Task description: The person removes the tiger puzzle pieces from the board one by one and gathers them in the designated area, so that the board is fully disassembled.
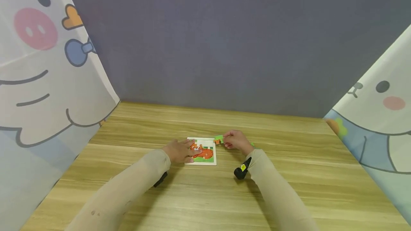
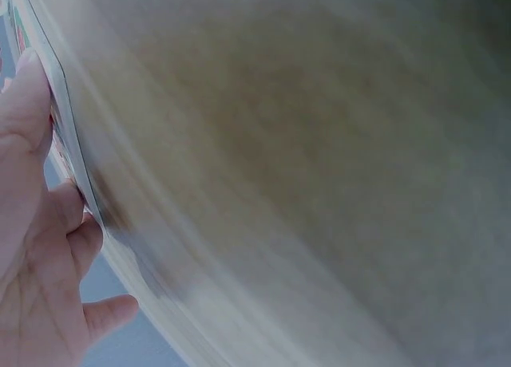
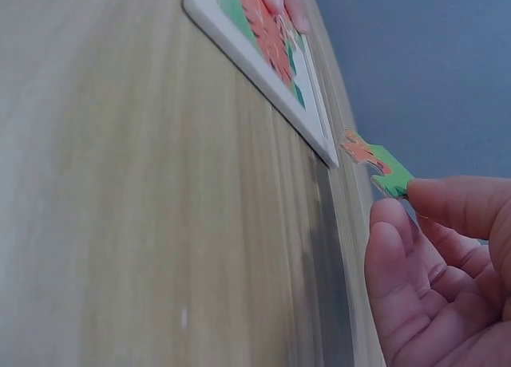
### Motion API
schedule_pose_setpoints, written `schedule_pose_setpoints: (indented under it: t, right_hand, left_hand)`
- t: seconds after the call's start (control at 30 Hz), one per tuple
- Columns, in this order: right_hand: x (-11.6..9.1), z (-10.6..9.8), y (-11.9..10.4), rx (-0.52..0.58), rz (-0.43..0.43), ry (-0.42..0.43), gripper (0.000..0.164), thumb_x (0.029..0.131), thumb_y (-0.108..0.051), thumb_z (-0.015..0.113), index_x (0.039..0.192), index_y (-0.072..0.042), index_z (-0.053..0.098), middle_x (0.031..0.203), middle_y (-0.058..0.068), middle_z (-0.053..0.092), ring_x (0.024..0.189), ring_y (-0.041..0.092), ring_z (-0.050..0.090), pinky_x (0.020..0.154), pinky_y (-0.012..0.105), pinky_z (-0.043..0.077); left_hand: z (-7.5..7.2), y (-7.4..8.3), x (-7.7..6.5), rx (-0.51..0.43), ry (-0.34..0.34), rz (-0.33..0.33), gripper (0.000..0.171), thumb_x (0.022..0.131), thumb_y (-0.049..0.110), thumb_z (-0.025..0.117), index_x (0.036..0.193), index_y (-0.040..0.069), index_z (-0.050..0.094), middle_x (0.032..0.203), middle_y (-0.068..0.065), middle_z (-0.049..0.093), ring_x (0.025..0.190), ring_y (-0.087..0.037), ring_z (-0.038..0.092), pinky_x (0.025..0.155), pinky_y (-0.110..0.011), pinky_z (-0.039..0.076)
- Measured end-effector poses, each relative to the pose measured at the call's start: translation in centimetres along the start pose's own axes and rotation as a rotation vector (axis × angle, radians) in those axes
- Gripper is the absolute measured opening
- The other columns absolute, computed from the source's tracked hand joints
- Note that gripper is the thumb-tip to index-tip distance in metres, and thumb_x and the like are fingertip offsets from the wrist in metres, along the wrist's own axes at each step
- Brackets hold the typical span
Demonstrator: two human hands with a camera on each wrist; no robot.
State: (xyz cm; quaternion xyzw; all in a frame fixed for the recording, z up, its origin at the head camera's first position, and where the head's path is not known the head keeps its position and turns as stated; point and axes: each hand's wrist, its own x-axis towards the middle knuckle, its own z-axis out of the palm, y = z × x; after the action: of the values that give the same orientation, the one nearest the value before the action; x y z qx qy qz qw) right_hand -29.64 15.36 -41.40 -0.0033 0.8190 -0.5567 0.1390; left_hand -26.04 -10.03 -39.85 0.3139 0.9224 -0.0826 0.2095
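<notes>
A white-framed jigsaw puzzle (image 1: 208, 155) with an orange tiger on green lies flat on the wooden table, a white gap along its upper part. My left hand (image 1: 179, 151) rests over its left side with fingers spread across the picture. In the left wrist view that hand (image 2: 40, 199) lies along the frame's edge. My right hand (image 1: 236, 141) pinches a green and orange puzzle piece (image 1: 218, 139) by its right end, at the frame's upper right corner. The right wrist view shows this piece (image 3: 375, 163) between thumb and fingers, above the table.
A bit of green (image 1: 252, 144), partly hidden, shows behind the right wrist. The wooden table (image 1: 289, 145) runs back to a dark grey wall (image 1: 208, 45). Cloths with cartoon animals hang at the left (image 1: 48, 81) and right (image 1: 385, 117). Each wrist wears a black camera mount (image 1: 241, 171).
</notes>
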Motion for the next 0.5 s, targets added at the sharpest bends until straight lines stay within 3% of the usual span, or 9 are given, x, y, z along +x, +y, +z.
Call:
schedule_pose_setpoints:
  t: [0.5]
  right_hand:
    - [-1.0, -2.1, 0.9, 0.034, 0.012, 0.020, 0.019, 0.090, 0.001, 0.058, 0.105, 0.012, 0.057, 0.070, 0.005, 0.061, 0.058, 0.009, 0.057, 0.055, 0.021, 0.051]
  left_hand:
    - [-0.2, 0.2, -0.5, 0.005, 0.022, 0.004, 0.055, 0.099, 0.051, 0.037, 0.151, 0.035, 0.030, 0.159, -0.006, 0.016, 0.145, -0.025, 0.017, 0.111, -0.057, 0.022]
